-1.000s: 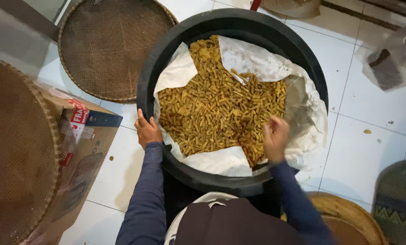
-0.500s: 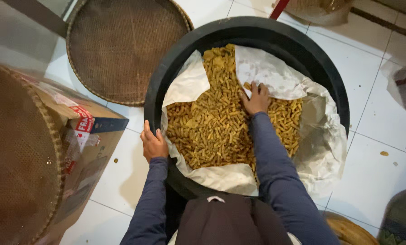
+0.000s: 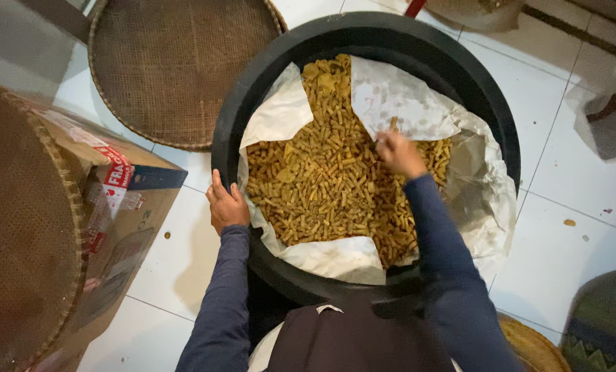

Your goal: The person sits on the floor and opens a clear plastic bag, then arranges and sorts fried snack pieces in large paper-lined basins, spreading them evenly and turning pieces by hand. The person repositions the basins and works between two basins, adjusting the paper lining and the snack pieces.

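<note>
While a woven tray [image 3: 18,227] is leaning over a cardboard box [image 3: 125,227] at the left, the left hand [image 3: 225,205] is clasping the near-left rim of the black tub [image 3: 253,89]. Further right, the right hand [image 3: 399,154] is pinching at yellow stick snacks [image 3: 321,186] heaped on white paper [image 3: 397,96] inside the tub.

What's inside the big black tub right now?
The black tub holds a white paper liner filled with yellow stick-shaped snacks. The right hand is among them; the left hand rests on the rim. The tub's bottom is covered.
</note>
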